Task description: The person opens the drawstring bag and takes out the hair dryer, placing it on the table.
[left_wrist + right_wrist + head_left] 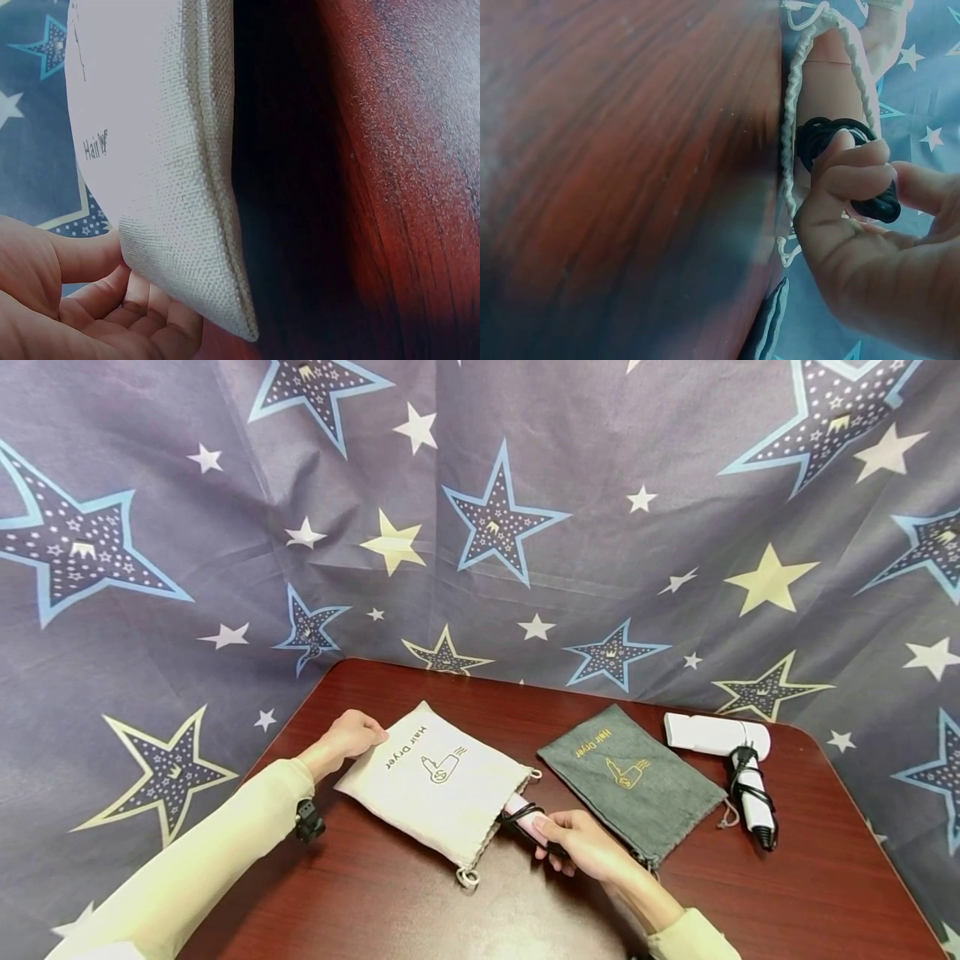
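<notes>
A cream drawstring bag (450, 777) printed "Hair Dryer" lies on the table, its mouth toward the lower right. My left hand (351, 737) pinches the bag's closed far-left end between thumb and fingers. With my right hand (573, 843) I grip the pink handle of a hair dryer (527, 820), its black cord wound around it. The rest of the dryer is hidden inside the bag. In the right wrist view, the bag's gathered rim (789, 135) stands open around the dryer, with the black cord (832, 131) beside my fingers.
To the right lies a grey drawstring bag (637, 781), also printed "Hair Dryer", near my right forearm. Beyond it a white hair dryer (716, 737) with a black cord rests near the table's right edge. A starry curtain (480, 610) hangs behind the reddish-brown table (390, 893).
</notes>
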The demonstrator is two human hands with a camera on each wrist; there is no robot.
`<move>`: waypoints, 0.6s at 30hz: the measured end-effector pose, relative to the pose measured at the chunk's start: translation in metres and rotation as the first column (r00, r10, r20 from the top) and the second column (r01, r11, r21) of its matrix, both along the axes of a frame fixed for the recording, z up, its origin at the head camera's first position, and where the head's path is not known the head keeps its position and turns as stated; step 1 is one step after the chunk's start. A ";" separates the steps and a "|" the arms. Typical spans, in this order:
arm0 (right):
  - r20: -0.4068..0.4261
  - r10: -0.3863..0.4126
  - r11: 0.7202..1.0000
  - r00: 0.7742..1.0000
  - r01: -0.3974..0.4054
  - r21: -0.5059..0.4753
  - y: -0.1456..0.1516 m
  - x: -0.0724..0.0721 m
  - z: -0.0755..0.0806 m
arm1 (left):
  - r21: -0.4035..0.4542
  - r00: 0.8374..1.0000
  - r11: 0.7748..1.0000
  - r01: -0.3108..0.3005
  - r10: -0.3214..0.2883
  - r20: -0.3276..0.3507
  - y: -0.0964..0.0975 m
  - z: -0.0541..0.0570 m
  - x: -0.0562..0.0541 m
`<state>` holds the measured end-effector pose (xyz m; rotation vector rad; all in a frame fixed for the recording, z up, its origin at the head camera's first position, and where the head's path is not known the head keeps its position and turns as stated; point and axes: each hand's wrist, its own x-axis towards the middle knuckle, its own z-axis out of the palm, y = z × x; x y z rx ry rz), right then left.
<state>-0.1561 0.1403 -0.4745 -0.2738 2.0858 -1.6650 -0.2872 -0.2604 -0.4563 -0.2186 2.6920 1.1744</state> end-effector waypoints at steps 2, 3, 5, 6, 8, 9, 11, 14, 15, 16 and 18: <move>-0.001 -0.001 1.000 1.000 0.001 0.001 0.000 0.000 0.000 | -0.002 1.000 1.000 -0.003 0.003 0.000 0.000 0.000 0.000; -0.002 0.000 1.000 1.000 0.000 0.003 0.001 0.000 0.000 | -0.003 1.000 1.000 0.000 0.000 -0.002 0.000 0.000 0.000; -0.001 -0.002 1.000 1.000 0.002 0.005 0.001 0.000 0.000 | -0.004 1.000 1.000 0.000 0.000 -0.004 0.000 0.000 0.000; -0.002 -0.003 1.000 1.000 0.003 0.005 0.001 0.000 0.000 | -0.004 1.000 1.000 -0.004 0.004 -0.003 0.000 0.000 0.000; 0.000 -0.004 1.000 1.000 0.004 0.005 0.002 0.001 0.001 | -0.002 1.000 1.000 -0.001 0.001 -0.003 0.000 0.000 0.000; 0.001 -0.004 1.000 1.000 0.004 0.005 0.002 0.001 0.001 | 0.000 1.000 1.000 0.002 -0.002 -0.004 0.000 0.000 0.000; 0.001 -0.004 1.000 1.000 0.004 0.003 0.002 0.001 0.001 | 0.001 1.000 1.000 0.001 -0.001 -0.003 -0.001 0.000 0.000; 0.004 -0.006 1.000 1.000 0.006 0.001 0.003 0.002 0.001 | 0.000 1.000 1.000 0.005 -0.005 -0.004 -0.001 0.000 0.001; 0.006 -0.007 1.000 1.000 0.007 0.000 0.003 0.003 0.001 | -0.001 1.000 1.000 0.006 -0.006 -0.005 -0.001 0.001 0.001; 0.006 -0.009 1.000 1.000 0.009 0.000 0.004 0.003 0.001 | -0.002 1.000 1.000 0.006 -0.006 -0.005 -0.001 0.001 0.001; 0.009 -0.014 1.000 1.000 0.014 -0.002 0.004 0.004 0.001 | -0.002 1.000 1.000 0.005 -0.005 -0.004 -0.001 0.000 0.001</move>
